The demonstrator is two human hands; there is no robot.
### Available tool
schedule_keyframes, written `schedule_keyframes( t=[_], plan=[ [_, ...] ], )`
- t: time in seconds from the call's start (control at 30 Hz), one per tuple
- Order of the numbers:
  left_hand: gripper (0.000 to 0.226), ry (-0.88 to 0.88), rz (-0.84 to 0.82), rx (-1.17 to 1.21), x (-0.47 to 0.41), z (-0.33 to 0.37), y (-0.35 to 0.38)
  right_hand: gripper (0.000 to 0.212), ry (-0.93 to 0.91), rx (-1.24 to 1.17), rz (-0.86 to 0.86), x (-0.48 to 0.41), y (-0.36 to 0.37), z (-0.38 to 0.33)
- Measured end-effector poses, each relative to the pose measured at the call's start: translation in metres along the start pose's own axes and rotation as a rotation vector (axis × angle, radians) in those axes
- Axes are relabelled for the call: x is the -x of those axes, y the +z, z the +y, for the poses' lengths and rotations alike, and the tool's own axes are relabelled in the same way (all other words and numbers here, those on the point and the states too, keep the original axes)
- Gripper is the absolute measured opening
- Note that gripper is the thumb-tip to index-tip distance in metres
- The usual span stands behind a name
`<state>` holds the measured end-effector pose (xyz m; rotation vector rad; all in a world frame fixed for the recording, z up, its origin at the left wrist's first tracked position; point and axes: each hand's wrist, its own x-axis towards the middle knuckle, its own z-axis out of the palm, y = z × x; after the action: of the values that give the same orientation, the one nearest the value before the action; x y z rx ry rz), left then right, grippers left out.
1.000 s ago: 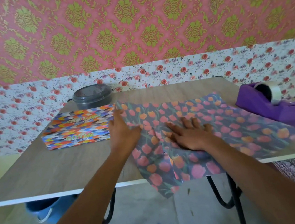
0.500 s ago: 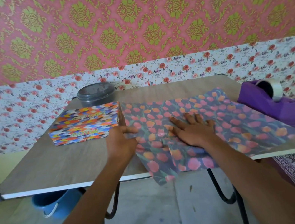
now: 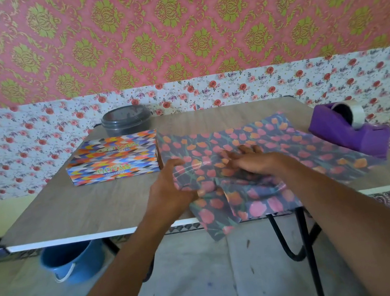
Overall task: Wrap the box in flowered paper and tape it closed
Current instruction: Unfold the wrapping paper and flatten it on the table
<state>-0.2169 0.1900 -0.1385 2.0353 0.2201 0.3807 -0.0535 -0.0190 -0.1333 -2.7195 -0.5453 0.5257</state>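
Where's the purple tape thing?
In the head view, the purple tape dispenser sits on the right side of the table, next to the flowered paper.

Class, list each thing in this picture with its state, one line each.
Box: closed, unwrapped, flat on table.
Paper: rumpled, overhanging the table's front edge.
Dispenser: upright, loaded.
Container: lid on.
Bucket: upright, under table.
Left hand: grips paper.
Right hand: rests on paper.

Box (image 3: 113, 159) left of paper (image 3: 290, 137), tape dispenser (image 3: 348, 132) right
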Motion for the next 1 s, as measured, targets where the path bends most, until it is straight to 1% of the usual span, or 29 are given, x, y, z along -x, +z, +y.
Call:
schedule_keyframes(
  t=[0.07,0.13,0.2,0.27,0.37,0.47,0.53,0.6,0.67,0.73,0.77,0.9,1.0],
  plan=[
    [0.064,-0.012,0.055,-0.010,0.000,0.001,0.002,0.069,-0.023,0.091,0.035,0.008,0.000,-0.001],
    [0.066,-0.027,0.103,0.034,-0.006,-0.002,0.004,0.063,-0.032,0.164,0.093,0.021,0.009,-0.002],
    [0.068,-0.080,0.149,0.079,-0.012,-0.003,0.005,0.060,-0.028,0.197,0.111,0.032,0.023,-0.002],
    [0.064,-0.126,0.167,0.096,-0.014,-0.005,0.004,0.058,-0.015,0.218,0.124,0.032,0.034,0.000],
    [0.063,-0.154,0.099,0.123,-0.010,-0.009,0.004,0.064,0.032,0.176,0.108,0.026,0.033,0.000],
    [0.065,-0.158,0.012,0.172,-0.007,-0.013,0.005,0.069,0.063,0.163,0.130,0.021,0.034,-0.004],
    [0.058,-0.169,-0.013,0.192,-0.006,-0.010,0.004,0.068,0.075,0.149,0.173,0.020,0.036,-0.004],
    [0.052,-0.218,-0.033,0.218,-0.007,-0.006,-0.001,0.065,0.079,0.142,0.199,0.021,0.038,-0.004],
    [0.050,-0.256,-0.061,0.206,-0.009,-0.007,-0.012,0.067,0.078,0.142,0.193,0.022,0.037,-0.005],
    [0.047,-0.259,-0.085,0.178,-0.010,-0.010,-0.020,0.068,0.074,0.147,0.183,0.023,0.035,-0.006],
    [0.043,-0.241,-0.085,0.158,-0.010,-0.011,-0.022,0.068,0.072,0.150,0.185,0.024,0.034,-0.006],
    [0.026,-0.140,0.000,0.101,-0.011,-0.008,-0.023,0.070,0.072,0.144,0.194,0.028,0.034,-0.005],
    [0.020,-0.160,-0.032,0.239,0.000,0.004,-0.017,0.076,0.077,0.114,0.172,0.030,0.034,-0.005]
  ],
)
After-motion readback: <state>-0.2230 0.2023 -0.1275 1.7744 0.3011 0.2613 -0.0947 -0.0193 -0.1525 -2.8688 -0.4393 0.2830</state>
